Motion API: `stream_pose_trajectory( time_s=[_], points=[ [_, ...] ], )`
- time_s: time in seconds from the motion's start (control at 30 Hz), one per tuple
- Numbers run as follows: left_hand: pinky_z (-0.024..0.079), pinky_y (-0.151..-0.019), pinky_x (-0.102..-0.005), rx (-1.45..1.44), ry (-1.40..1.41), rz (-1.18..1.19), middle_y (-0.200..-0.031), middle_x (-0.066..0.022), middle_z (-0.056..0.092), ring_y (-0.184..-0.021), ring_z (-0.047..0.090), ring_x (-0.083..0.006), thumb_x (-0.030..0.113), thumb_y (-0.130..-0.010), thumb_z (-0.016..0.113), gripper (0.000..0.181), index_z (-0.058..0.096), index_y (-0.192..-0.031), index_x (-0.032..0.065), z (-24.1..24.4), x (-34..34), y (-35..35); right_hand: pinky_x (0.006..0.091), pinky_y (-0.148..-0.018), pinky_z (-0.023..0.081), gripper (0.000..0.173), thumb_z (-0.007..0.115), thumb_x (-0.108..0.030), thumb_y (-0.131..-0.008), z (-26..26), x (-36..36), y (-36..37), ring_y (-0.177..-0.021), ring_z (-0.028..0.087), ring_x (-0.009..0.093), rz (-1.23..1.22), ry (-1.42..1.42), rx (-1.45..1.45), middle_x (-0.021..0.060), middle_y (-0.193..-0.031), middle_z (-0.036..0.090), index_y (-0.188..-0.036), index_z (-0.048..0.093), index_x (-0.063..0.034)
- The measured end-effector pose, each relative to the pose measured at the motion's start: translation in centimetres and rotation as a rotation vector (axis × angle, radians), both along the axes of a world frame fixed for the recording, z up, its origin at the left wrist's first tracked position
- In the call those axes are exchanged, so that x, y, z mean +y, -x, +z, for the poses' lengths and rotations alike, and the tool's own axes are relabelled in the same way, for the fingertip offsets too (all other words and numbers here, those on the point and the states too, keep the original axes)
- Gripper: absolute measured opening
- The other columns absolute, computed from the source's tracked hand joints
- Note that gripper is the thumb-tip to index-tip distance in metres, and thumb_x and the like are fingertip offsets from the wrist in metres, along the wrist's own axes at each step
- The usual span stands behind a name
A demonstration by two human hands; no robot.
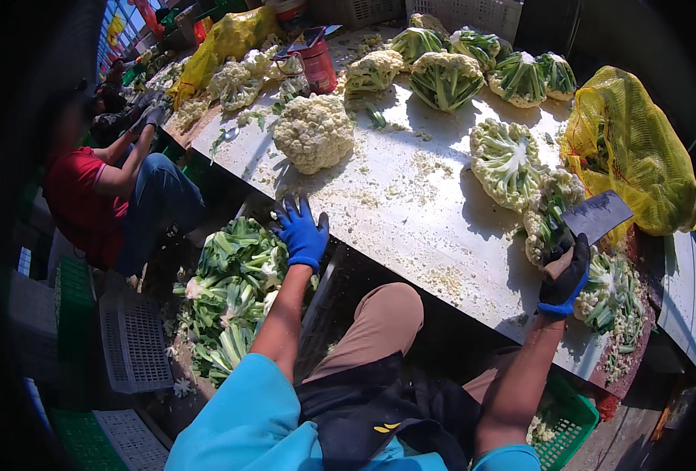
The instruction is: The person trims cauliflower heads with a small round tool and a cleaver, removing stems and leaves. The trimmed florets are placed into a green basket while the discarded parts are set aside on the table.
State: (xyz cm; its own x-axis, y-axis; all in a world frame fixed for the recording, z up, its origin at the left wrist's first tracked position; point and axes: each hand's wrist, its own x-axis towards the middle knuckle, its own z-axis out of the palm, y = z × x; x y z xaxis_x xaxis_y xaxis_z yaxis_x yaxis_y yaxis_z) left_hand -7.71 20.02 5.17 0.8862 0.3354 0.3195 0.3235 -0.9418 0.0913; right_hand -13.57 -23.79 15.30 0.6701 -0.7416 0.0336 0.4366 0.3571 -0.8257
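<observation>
My left hand (302, 232), in a blue glove, has its fingers spread at the table's near edge, holding nothing. Just beyond it a large cauliflower head (314, 134) rests on the white table (407, 218). Cut leaves and stalks (239, 294) are heaped below and left of that hand. My right hand (566, 277), in a black and blue glove, grips the wooden handle of a cleaver (598, 215), its broad blade pointing up and right. Trimmed cauliflower (508, 165) lies beyond the cleaver, with more pieces beside and under that hand.
Several cauliflowers (447, 81) line the far side near a red bucket (315, 62). A yellow mesh bag (642, 153) stands at right. A person in red (89, 194) sits at left near a white crate (136, 341). A green crate (568, 424) is below right.
</observation>
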Motion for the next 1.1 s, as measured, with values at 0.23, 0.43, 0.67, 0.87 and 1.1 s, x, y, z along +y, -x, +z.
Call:
stream_pose_trajectory(
  time_s=[0.23,0.43,0.67,0.87,1.1],
  points=[
    [0.025,-0.111,-0.0452,-0.544,0.506,0.089,-0.147,-0.0243,0.029,-0.136,0.025,-0.0407,0.061,-0.069,0.072,0.11,0.022,-0.145,-0.0012,8.5,5.5,-13.2,0.0222,-0.055,0.042,0.017,0.053,-0.025,-0.095,-1.8,-0.3,-0.3,-0.065,0.051,0.008,-0.032,0.16,0.088,-0.0028,-0.081,0.057,-0.101,0.06,-0.01],
    [0.04,-0.1,-0.0323,-0.062,1.26,-0.462,-0.134,-0.0115,0.049,-0.122,0.047,-0.0223,0.023,-0.07,0.084,0.086,0.038,-0.139,0.002,11.1,10.6,-17.2,0.0243,-0.054,0.042,0.018,0.053,-0.031,-0.095,-0.2,1.2,0.1,-0.064,0.051,0.009,0.018,0.187,0.177,-0.0023,-0.079,0.055,-0.098,0.057,-0.0128],
    [0.04,-0.102,-0.0302,-0.259,0.864,-0.97,-0.126,-0.006,0.052,-0.114,0.05,-0.0189,0.008,-0.058,0.088,0.08,0.049,-0.128,0.0062,11.1,6.0,-13.1,0.0245,-0.054,0.043,0.021,0.053,-0.033,-0.095,-0.2,2.2,-0.2,-0.064,0.052,0.009,0.042,0.131,0.179,-0.0015,-0.08,0.055,-0.1,0.056,-0.0129],
    [0.03,-0.11,-0.0477,-0.264,-0.229,-1.247,-0.13,-0.001,0.054,-0.125,0.046,-0.0303,-0.001,-0.074,0.053,0.039,0.061,-0.107,0.0192,11.5,-3.3,-10.1,0.0253,-0.052,0.042,0.025,0.056,-0.034,-0.093,-0.9,1.5,-0.5,-0.058,0.051,0.01,0.119,0.08,0.119,0.0,-0.077,0.056,-0.099,0.058,-0.0097],
    [0.026,-0.111,-0.0408,-0.625,0.566,-0.52,-0.156,-0.0154,0.009,-0.142,0.017,-0.0291,0.008,-0.061,0.084,0.119,0.008,-0.152,0.0209,8.3,-6.0,-8.2,0.0232,-0.053,0.04,0.025,0.059,-0.036,-0.091,0.8,3.1,-0.2,-0.058,0.049,0.008,0.09,0.056,0.135,-0.0017,-0.074,0.055,-0.096,0.058,-0.0109]
  ],
)
